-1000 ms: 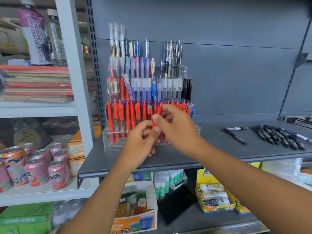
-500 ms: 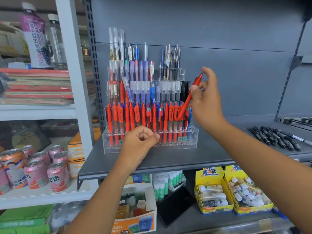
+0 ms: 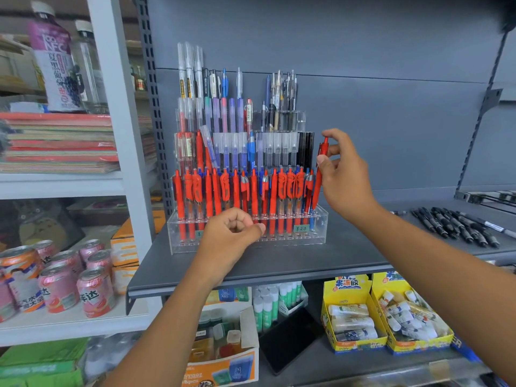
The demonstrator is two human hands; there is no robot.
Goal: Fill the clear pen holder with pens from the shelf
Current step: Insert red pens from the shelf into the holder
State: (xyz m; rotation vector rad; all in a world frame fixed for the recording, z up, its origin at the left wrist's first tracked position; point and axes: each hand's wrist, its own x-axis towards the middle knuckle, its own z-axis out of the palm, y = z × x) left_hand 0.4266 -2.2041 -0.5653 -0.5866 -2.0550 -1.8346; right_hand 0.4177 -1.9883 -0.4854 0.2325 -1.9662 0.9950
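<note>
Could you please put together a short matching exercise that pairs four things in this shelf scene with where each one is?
Things:
1. red pen
2. black pens
3. pink cans
4. left hand

Places:
A. loose on the grey shelf, far right
B. closed, in front of the clear pen holder
C. white shelf, lower left
D. in the right hand, at the holder's right end

Pairs: 1-D, 2-A, 3-C, 4-B

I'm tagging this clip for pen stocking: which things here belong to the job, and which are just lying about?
Part of the job:
- clear pen holder
- red pen pinched in the right hand
- black pens lying on the shelf

Just lying about:
- drink cans
- juice bottle
- stacked notebooks
- yellow boxes
</note>
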